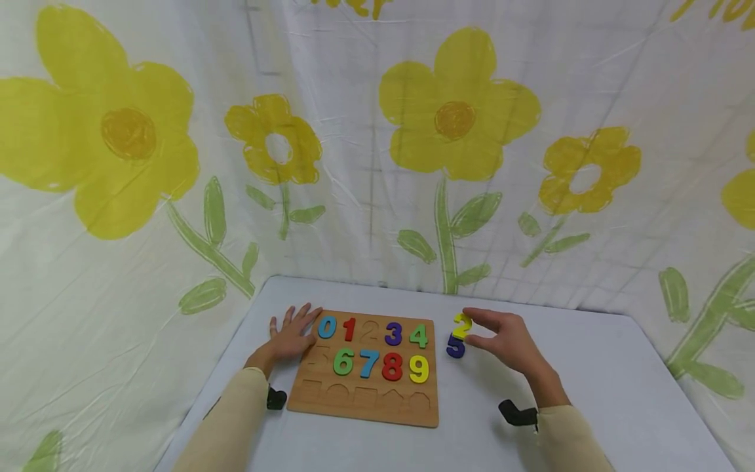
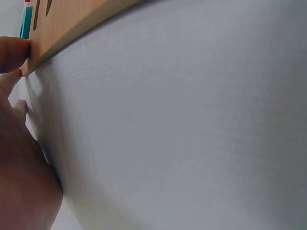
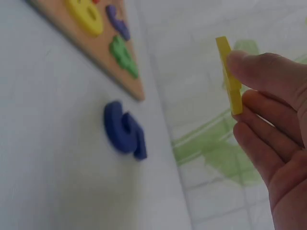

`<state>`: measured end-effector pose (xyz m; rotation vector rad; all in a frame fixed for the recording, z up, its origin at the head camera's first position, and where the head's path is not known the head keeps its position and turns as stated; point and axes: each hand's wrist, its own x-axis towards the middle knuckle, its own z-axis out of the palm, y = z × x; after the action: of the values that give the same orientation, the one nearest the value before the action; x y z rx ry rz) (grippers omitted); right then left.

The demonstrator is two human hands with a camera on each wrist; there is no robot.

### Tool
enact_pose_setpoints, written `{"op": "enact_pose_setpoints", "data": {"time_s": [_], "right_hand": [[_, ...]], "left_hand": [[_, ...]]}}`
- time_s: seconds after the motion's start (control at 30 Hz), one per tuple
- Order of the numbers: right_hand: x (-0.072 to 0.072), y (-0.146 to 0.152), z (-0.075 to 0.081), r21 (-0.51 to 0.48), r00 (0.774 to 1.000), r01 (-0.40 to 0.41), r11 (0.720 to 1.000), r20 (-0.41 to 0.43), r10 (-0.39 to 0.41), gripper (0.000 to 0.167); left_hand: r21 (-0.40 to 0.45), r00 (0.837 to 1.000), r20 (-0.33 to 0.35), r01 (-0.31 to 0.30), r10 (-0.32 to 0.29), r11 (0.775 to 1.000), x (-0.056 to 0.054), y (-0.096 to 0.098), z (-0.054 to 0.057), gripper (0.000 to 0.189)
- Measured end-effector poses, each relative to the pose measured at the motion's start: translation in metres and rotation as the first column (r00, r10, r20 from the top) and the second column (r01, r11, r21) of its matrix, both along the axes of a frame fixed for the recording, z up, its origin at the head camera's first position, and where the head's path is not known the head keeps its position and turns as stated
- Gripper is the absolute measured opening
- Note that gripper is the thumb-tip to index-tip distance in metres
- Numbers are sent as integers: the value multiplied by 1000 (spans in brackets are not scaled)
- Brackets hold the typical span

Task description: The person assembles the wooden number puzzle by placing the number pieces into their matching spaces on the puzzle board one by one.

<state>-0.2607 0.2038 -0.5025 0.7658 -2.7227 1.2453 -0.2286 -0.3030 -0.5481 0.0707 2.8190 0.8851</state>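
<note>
My right hand [image 1: 512,334] pinches a yellow number 2 [image 1: 463,325] between thumb and fingers, held above the table to the right of a wooden number puzzle board [image 1: 377,412]. In the right wrist view, the yellow 2 [image 3: 232,79] is seen edge-on, with the thumb on one face. A dark blue number 5 [image 3: 122,129] lies on the table below it. At the board's upper left edge, my left hand [image 1: 290,339] rests with fingers spread, its thumb touching the rim. The left wrist view shows that thumb [image 2: 14,53] against the board's side.
Coloured numbers such as a blue 0 [image 1: 327,326], a red 8 [image 1: 392,366] and a yellow 9 [image 1: 419,369] sit in the board. A 2-shaped recess [image 1: 370,330] shows between 1 and 3. Behind the white table [image 1: 590,380] hangs a flowered curtain [image 1: 354,229].
</note>
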Motion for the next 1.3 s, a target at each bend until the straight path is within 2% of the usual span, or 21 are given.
{"op": "enact_pose_setpoints", "data": {"time_s": [0.3, 0.6, 0.9, 1.3], "right_hand": [[-1, -36, 19, -76, 998, -55, 996, 3, 55, 56], [-4, -74, 25, -110, 994, -109, 988, -33, 106, 54], [-8, -109, 20, -135, 988, -154, 979, -40, 150, 52], [-14, -151, 11, -199, 973, -207, 958, 58, 222, 52]], "left_hand": [[-9, 1000, 25, 0, 1, 1000, 0, 2, 3, 74], [-25, 999, 31, -6, 7, 1000, -2, 4, 3, 74], [-28, 1000, 26, -13, 13, 1000, -2, 4, 3, 74], [-3, 1000, 2, -6, 6, 1000, 0, 2, -1, 75]]}}
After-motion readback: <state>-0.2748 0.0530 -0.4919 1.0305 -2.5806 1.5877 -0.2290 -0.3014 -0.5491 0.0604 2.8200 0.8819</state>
